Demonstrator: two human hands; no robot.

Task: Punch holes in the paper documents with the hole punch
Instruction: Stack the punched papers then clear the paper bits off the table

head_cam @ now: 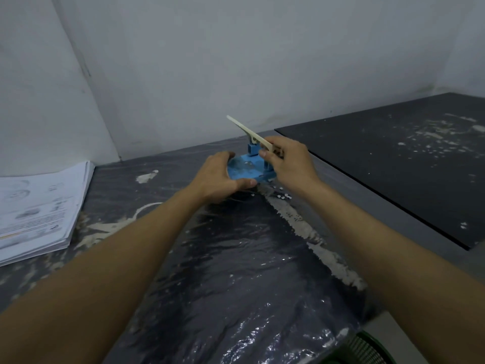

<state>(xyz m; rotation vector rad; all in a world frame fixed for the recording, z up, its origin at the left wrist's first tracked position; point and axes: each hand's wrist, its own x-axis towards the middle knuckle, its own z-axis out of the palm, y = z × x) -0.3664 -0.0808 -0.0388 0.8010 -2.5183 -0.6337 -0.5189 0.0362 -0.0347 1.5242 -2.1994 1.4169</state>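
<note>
A blue hole punch (248, 169) with a cream lever stands on the plastic-covered table, near the back wall. Its lever is raised and points up to the left. My left hand (220, 177) grips the rounded blue base from the left, thumb along its near edge. My right hand (288, 161) pinches the lever near its hinge. A thick stack of printed paper documents (39, 208) lies at the left edge, well apart from the punch. No sheet shows inside the punch.
Small white paper dots (282, 196) lie scattered just right of the punch. A dark board (393, 158) covers the right part of the surface. White walls close the back and left. A green rim (372, 348) shows at the bottom right.
</note>
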